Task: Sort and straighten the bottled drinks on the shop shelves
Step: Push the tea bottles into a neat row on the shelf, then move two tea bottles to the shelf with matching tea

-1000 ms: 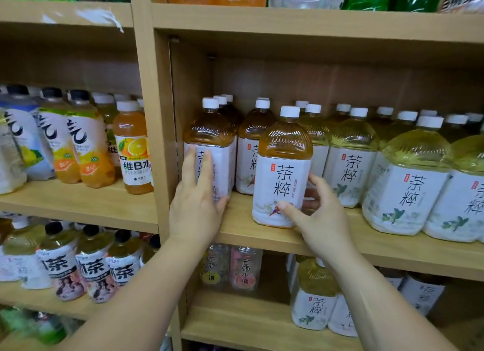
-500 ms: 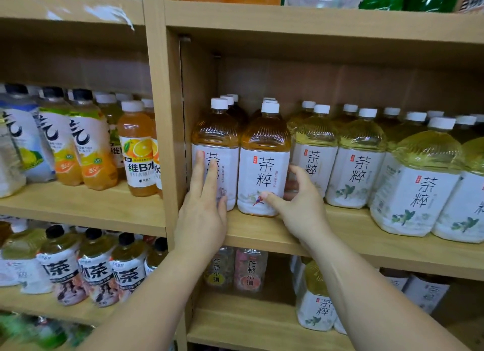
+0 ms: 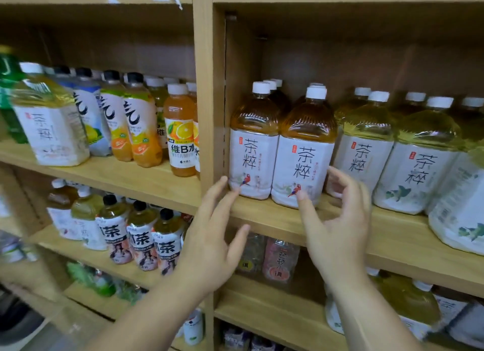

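Observation:
Two large amber tea bottles with white caps and white labels stand side by side at the left end of the middle right shelf [image 3: 275,219]: one [image 3: 252,146] against the upright, the other [image 3: 305,154] just to its right. My left hand [image 3: 212,240] hovers below the first bottle with fingers spread, fingertips near its base. My right hand [image 3: 337,227] is open beside the second bottle, thumb tip at its lower label, holding nothing. Yellow-green tea bottles [image 3: 365,146] of the same brand fill the shelf to the right.
A wooden upright [image 3: 209,89] splits the shelving. The left bay holds a large pale tea bottle [image 3: 52,125], citrus drinks [image 3: 141,125] and an orange vitamin drink [image 3: 180,136]. Smaller tea bottles [image 3: 141,238] fill the shelf below. More bottles stand on the lower right shelves.
The amber bottle under my right hand slid left and back, level with its neighbour. Both hands have let go and drawn back toward me. The camera has moved closer and turned left.

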